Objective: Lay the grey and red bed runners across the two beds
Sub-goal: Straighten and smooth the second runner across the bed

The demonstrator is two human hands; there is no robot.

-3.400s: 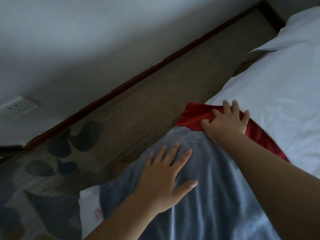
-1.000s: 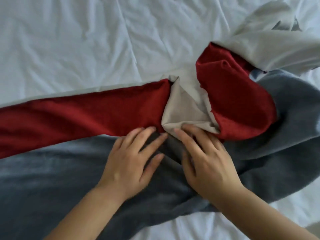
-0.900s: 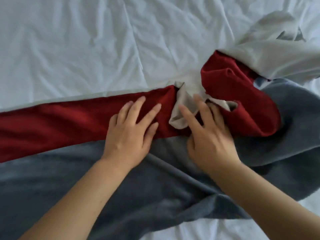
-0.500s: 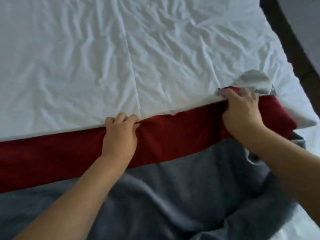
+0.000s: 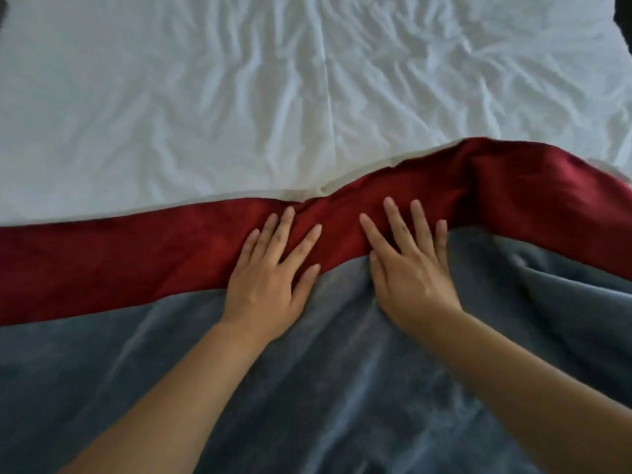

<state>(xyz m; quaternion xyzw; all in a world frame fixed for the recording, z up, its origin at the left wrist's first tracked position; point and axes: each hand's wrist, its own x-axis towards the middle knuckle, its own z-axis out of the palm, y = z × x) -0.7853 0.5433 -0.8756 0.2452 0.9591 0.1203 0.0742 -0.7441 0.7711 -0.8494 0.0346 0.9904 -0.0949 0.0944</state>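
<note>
A bed runner lies across the white bed sheet point(image 5: 239, 97). Its red band point(image 5: 102, 261) runs from the left edge to the right, where it humps up in a fold point(image 5: 513, 179). Its grey part point(image 5: 342, 388) fills the near half of the view, creased on the right. My left hand point(image 5: 273, 278) lies flat, fingers spread, across the seam between red and grey. My right hand point(image 5: 410, 268) lies flat beside it, fingertips on the red band, palm on the grey. Neither hand grips the cloth.
The wrinkled white sheet covers the whole far half of the view. A dark strip of floor point(image 5: 624, 15) shows past the bed's top right corner, and a dark patch point(image 5: 2, 8) at the top left corner.
Half a second ago both hands pinched the red band's far edge, well apart. Now they lie flat and close together on the runner. The folded pale underside at the right no longer shows.
</note>
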